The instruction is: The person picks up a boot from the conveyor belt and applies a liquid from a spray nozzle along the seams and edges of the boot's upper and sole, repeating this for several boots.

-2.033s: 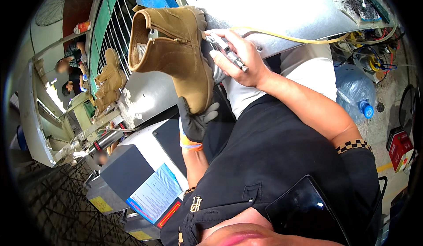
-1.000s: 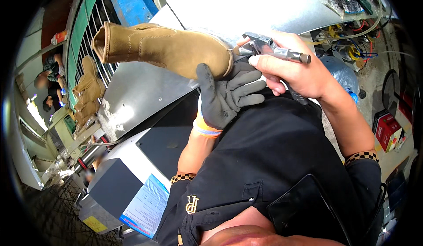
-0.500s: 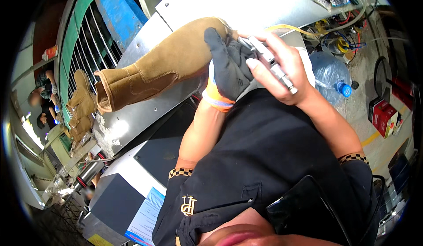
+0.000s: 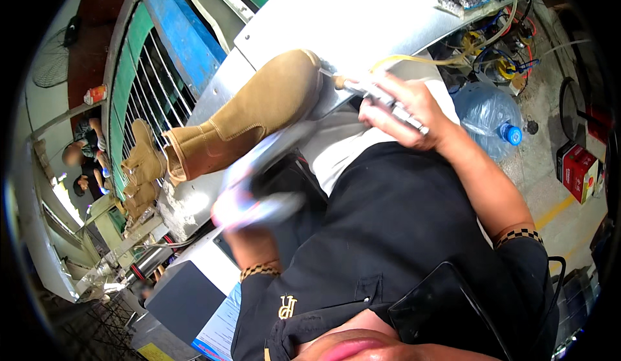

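Note:
A tan suede ankle boot (image 4: 259,112) lies tilted against a grey metal machine cover (image 4: 362,18), its opening toward the lower left and its toe up by the tool. My right hand (image 4: 414,112) is closed around a slim metal hand tool (image 4: 372,92), whose tip sits at the boot's toe end; a yellow hose (image 4: 427,60) trails from it. My left hand (image 4: 259,193), in a dark glove, is a motion blur just below the boot. Whether it touches or holds the boot is unclear.
More tan boots (image 4: 142,167) stand by a blue and green barred rack (image 4: 162,57) on the left. People (image 4: 81,157) sit at far left. A large water bottle (image 4: 488,115) and a red box (image 4: 579,170) are on the floor at right. Grey boxes (image 4: 178,293) lie below.
The boot has swung round from upright to lying with its opening at lower left. My gloved left hand has dropped from the boot's toe to beneath it and is now blurred. The right hand keeps the tool.

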The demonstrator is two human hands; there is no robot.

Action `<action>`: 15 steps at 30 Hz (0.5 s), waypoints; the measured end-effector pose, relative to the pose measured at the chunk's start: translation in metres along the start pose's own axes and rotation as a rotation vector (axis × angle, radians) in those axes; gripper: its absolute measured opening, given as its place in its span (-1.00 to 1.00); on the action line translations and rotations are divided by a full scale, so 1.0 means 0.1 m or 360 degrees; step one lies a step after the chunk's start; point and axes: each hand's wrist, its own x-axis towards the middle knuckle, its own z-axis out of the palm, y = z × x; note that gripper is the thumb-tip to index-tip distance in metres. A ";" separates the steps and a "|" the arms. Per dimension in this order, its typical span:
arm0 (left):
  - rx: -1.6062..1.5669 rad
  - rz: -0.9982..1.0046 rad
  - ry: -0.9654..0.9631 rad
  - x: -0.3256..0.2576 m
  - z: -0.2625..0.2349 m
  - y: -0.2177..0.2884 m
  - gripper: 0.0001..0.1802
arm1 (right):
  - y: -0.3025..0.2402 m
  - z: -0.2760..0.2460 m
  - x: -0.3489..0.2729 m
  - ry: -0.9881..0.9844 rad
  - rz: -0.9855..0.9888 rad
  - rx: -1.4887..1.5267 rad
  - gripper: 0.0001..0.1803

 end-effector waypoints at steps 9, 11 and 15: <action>0.0300 -0.0472 0.0337 -0.53 -1.03 0.26 -0.41 | 0.73 -0.81 0.95 0.0803 -0.0400 -0.0201 -0.57; 0.0817 -0.0366 0.0167 -0.37 -1.09 0.32 -0.69 | 0.84 -0.86 0.98 0.0784 -0.0337 -0.0160 -0.57; 0.0456 -0.0554 0.0814 -0.25 -0.84 0.26 -0.74 | 0.81 -0.88 1.00 0.0700 -0.0350 -0.0037 -0.55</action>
